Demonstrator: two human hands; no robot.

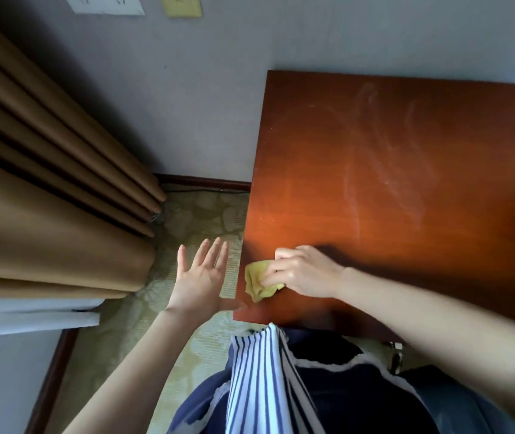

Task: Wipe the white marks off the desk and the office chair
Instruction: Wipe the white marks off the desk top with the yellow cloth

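Right hand (304, 272) pinches yellow cloth (257, 278) at desk (328, 183) left edge; left hand (201, 277) spread flat, thumb touching desk corner; white marks (384, 158) mid-desk.

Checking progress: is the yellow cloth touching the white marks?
Apart. Head view shows the yellow cloth at the desk's left edge, bare wood separating it from the white marks.
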